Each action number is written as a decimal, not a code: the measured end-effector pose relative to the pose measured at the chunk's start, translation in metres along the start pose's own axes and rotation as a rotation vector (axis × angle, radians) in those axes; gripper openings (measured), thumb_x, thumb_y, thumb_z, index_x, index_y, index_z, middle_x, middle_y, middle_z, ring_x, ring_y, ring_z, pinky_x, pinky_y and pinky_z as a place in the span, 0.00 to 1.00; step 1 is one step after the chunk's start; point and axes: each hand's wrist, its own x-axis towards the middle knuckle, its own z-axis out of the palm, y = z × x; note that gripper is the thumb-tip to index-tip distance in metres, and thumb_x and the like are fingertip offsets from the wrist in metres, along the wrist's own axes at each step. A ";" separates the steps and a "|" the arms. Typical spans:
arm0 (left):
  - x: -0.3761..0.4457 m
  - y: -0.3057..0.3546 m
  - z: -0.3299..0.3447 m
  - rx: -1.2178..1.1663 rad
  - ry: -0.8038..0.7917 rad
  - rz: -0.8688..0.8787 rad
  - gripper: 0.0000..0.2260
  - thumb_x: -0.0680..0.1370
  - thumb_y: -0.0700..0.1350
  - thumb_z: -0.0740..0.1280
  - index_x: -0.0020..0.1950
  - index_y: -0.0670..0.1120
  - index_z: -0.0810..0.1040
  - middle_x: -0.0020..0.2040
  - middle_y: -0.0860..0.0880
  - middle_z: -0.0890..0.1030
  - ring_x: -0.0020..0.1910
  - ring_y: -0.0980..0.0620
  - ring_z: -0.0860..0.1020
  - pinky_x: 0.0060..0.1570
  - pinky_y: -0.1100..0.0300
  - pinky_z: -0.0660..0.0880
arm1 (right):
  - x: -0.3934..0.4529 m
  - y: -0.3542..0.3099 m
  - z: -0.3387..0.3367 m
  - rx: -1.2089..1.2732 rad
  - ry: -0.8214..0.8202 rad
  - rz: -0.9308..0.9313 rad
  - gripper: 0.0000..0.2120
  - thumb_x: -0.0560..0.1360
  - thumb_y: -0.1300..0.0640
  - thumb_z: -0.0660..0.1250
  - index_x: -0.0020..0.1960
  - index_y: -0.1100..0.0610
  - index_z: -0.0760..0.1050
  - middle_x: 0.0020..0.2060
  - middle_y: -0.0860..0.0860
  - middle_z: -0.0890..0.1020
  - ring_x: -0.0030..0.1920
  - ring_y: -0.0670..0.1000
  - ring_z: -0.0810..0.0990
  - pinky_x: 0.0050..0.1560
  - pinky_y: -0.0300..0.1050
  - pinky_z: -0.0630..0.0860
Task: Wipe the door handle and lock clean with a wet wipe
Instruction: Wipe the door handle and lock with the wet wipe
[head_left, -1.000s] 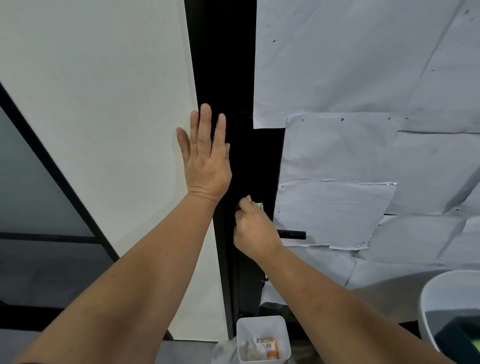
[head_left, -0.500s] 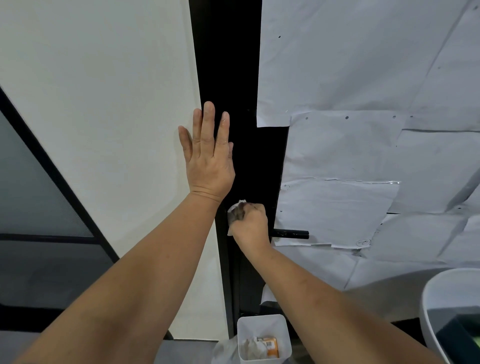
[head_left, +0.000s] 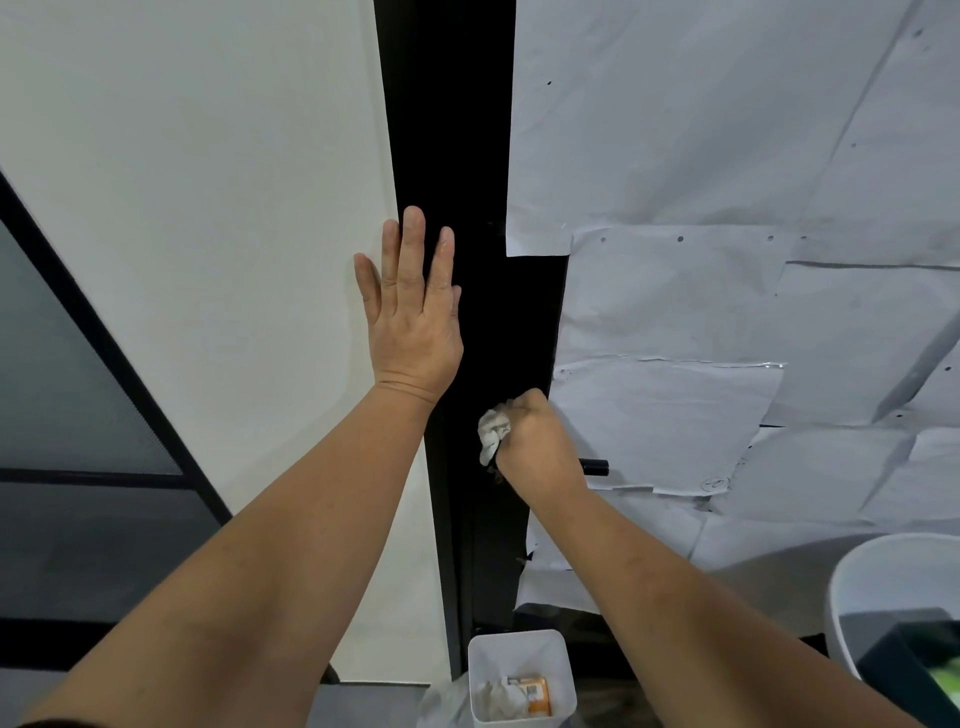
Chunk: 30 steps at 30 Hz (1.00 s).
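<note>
- Hands first: the left hand (head_left: 413, 322) lies flat with its fingers straight and pointing up, palm pressed where the white wall panel (head_left: 208, 208) meets the black door frame (head_left: 447, 130); it holds nothing.
- The right hand (head_left: 540, 447) is curled into a fist round a crumpled, soiled wet wipe (head_left: 491, 434), which bulges out at the hand's left side against the black frame.
- The black door handle (head_left: 596, 466) sticks out to the right from behind that fist; the lock is hidden by the hand.
- Both forearms reach up from the bottom of the view.
- White paper sheets (head_left: 727, 182) cover the door to the right of the frame.
- Below, a white square bin (head_left: 519, 660) holds crumpled wipes and an orange packet (head_left: 535, 693).
- Dark glass panelling (head_left: 62, 389) fills the left edge.
</note>
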 end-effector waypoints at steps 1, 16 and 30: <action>0.000 0.000 0.000 0.002 0.003 -0.002 0.21 0.83 0.40 0.57 0.75 0.43 0.58 0.78 0.53 0.35 0.78 0.49 0.41 0.74 0.39 0.46 | 0.000 0.000 -0.003 -0.036 -0.007 0.020 0.13 0.70 0.66 0.62 0.54 0.60 0.73 0.51 0.52 0.72 0.49 0.51 0.73 0.45 0.41 0.71; -0.057 0.002 0.005 0.136 -0.161 -0.022 0.23 0.83 0.41 0.58 0.77 0.43 0.55 0.78 0.47 0.33 0.77 0.45 0.37 0.74 0.38 0.49 | -0.013 0.027 -0.023 0.293 0.063 0.317 0.10 0.71 0.68 0.60 0.47 0.57 0.76 0.51 0.52 0.74 0.47 0.53 0.77 0.43 0.41 0.75; -0.124 0.007 -0.019 0.177 -0.351 0.079 0.15 0.67 0.38 0.79 0.52 0.46 0.83 0.43 0.47 0.73 0.35 0.47 0.71 0.32 0.56 0.67 | -0.012 0.021 -0.040 0.568 0.073 0.341 0.08 0.77 0.55 0.62 0.41 0.45 0.74 0.49 0.54 0.78 0.47 0.52 0.78 0.50 0.48 0.78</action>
